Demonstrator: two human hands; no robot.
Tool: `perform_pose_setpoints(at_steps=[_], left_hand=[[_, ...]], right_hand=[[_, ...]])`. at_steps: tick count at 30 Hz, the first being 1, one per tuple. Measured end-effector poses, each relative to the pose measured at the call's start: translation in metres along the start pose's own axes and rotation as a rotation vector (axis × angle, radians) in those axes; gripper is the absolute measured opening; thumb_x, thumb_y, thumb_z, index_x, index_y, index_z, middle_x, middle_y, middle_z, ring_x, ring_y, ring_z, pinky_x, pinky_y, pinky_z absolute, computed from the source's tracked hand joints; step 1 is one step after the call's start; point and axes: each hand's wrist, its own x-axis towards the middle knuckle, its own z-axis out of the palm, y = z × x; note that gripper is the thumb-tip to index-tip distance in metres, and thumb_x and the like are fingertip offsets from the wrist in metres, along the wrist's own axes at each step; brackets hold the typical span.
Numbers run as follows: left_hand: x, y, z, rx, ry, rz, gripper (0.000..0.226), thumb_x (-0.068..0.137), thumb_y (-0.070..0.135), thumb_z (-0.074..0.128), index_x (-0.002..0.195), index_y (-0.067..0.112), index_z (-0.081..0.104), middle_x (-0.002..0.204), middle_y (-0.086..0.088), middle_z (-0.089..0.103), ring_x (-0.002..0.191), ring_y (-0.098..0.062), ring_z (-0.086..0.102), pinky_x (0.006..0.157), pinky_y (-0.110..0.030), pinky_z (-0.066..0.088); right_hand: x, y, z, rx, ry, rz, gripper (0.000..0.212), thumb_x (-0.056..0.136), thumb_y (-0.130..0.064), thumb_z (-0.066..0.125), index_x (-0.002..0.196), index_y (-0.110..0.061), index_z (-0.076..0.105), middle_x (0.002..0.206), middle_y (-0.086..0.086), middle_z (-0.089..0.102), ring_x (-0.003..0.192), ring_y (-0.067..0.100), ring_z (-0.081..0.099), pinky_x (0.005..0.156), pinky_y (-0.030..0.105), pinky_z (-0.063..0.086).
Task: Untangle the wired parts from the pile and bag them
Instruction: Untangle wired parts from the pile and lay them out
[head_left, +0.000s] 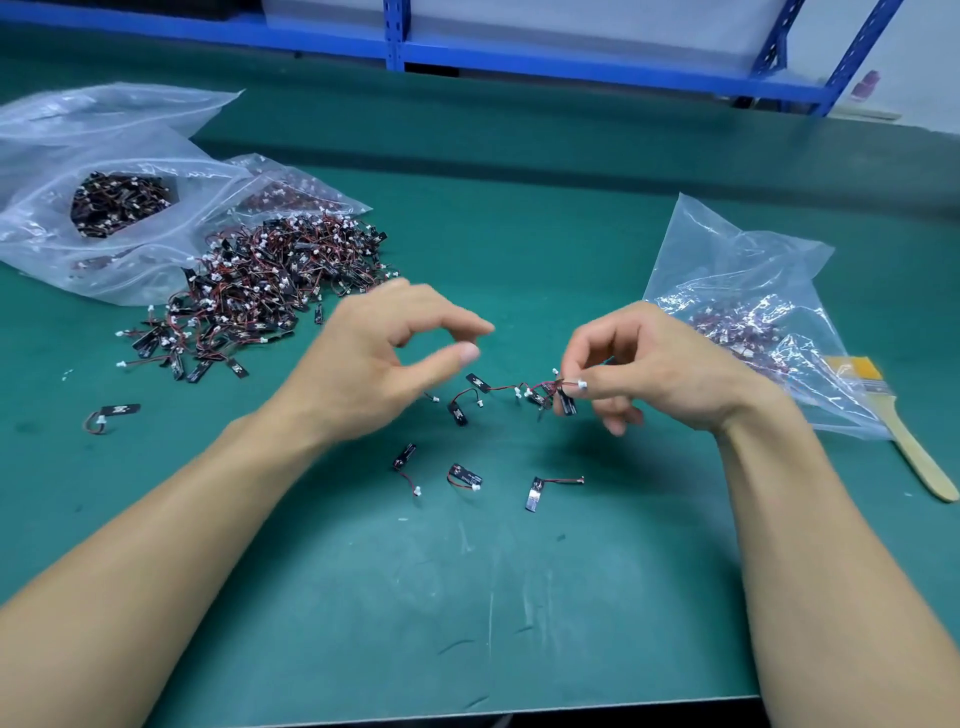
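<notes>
Over green surface (519, 234), right hand (660, 374) is pinching tangled black red-wired parts (556, 392); left hand (384, 358) is hovering empty, fingers parted, so next is probably teasing one free.

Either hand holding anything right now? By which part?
Right hand pinches a small tangle of wired parts by the wires beside a white plug. Left hand appears to hold nothing.
</notes>
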Motion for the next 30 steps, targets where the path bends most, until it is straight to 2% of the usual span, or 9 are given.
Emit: perform_pose_setpoints(at_steps=[3, 6, 9, 11, 15, 20, 24, 27, 30], left_hand=[[-0.002, 0.010, 0.010, -0.054, -0.103, 0.048, 0.022, 0.087, 0.028, 0.072, 0.106, 0.017, 0.075, 0.093, 0.012, 0.072, 0.078, -0.011, 0.057, 0.071, -0.019, 0.035], [-0.005, 0.013, 0.015, -0.086, -0.127, 0.052, 0.021, 0.085, 0.030, 0.075, 0.101, 0.017, 0.077, 0.090, 0.014, 0.071, 0.077, 0.003, 0.052, 0.072, -0.013, 0.033], [-0.006, 0.011, 0.017, -0.089, -0.126, 0.044, 0.007, 0.085, 0.025, 0.077, 0.091, 0.020, 0.078, 0.081, 0.019, 0.067, 0.071, 0.004, 0.046, 0.069, -0.009, 0.031], [-0.006, 0.010, 0.017, -0.098, -0.098, 0.023, 0.005, 0.084, 0.025, 0.078, 0.089, 0.024, 0.078, 0.076, 0.021, 0.066, 0.068, 0.000, 0.043, 0.065, -0.014, 0.033], [-0.006, 0.009, 0.017, -0.128, -0.038, -0.034, 0.010, 0.081, 0.031, 0.077, 0.090, 0.026, 0.079, 0.072, 0.019, 0.069, 0.060, -0.014, 0.045, 0.056, -0.031, 0.041], [-0.007, 0.010, 0.017, -0.139, -0.010, -0.098, 0.007, 0.079, 0.033, 0.078, 0.086, 0.032, 0.076, 0.068, 0.029, 0.063, 0.057, -0.010, 0.045, 0.058, -0.014, 0.034], [-0.008, 0.010, 0.017, -0.199, -0.013, -0.151, 0.006, 0.081, 0.029, 0.079, 0.085, 0.031, 0.075, 0.068, 0.021, 0.066, 0.053, -0.009, 0.044, 0.056, -0.014, 0.034], [-0.008, 0.010, 0.016, -0.240, -0.016, -0.184, 0.005, 0.083, 0.026, 0.079, 0.085, 0.029, 0.075, 0.068, 0.022, 0.068, 0.052, -0.008, 0.042, 0.053, -0.014, 0.033], [-0.008, 0.011, 0.017, -0.249, -0.026, -0.189, 0.003, 0.083, 0.030, 0.077, 0.084, 0.029, 0.075, 0.071, 0.020, 0.070, 0.052, -0.016, 0.044, 0.053, -0.018, 0.035]], right_hand=[[0.005, 0.001, 0.008, 0.051, 0.009, -0.025, 0.011, 0.079, -0.014, 0.070, 0.068, -0.012, 0.068, 0.061, 0.001, 0.068, 0.039, 0.017, 0.050, 0.042, 0.022, 0.033], [0.009, 0.002, 0.014, 0.070, -0.016, -0.030, 0.013, 0.082, -0.014, 0.070, 0.071, -0.008, 0.067, 0.060, -0.002, 0.067, 0.040, 0.013, 0.046, 0.046, 0.026, 0.033], [0.012, 0.002, 0.018, 0.078, -0.021, -0.030, 0.012, 0.083, -0.013, 0.070, 0.071, -0.014, 0.069, 0.065, 0.001, 0.070, 0.041, 0.014, 0.045, 0.044, 0.022, 0.036], [0.013, 0.001, 0.020, 0.068, -0.001, -0.025, 0.015, 0.082, -0.013, 0.070, 0.069, -0.018, 0.070, 0.072, 0.009, 0.073, 0.041, 0.015, 0.046, 0.042, 0.020, 0.036], [0.015, 0.002, 0.024, 0.085, 0.042, -0.029, 0.018, 0.080, -0.010, 0.069, 0.065, -0.018, 0.068, 0.075, 0.008, 0.075, 0.040, 0.015, 0.053, 0.040, 0.020, 0.037], [0.018, 0.004, 0.027, 0.209, 0.054, -0.036, 0.021, 0.077, -0.007, 0.072, 0.061, -0.019, 0.066, 0.072, 0.013, 0.073, 0.040, 0.016, 0.055, 0.043, 0.022, 0.043], [0.021, 0.006, 0.026, 0.274, 0.071, -0.041, 0.019, 0.075, -0.008, 0.079, 0.065, -0.021, 0.068, 0.070, 0.013, 0.070, 0.045, 0.018, 0.059, 0.045, 0.023, 0.047], [0.020, 0.008, 0.023, 0.265, 0.054, -0.039, 0.015, 0.073, -0.012, 0.084, 0.068, -0.018, 0.071, 0.074, 0.016, 0.069, 0.051, 0.019, 0.063, 0.050, 0.025, 0.050], [0.019, 0.008, 0.023, 0.222, 0.075, -0.044, 0.016, 0.067, -0.021, 0.086, 0.069, -0.017, 0.071, 0.077, 0.018, 0.068, 0.054, 0.020, 0.065, 0.050, 0.025, 0.050]])
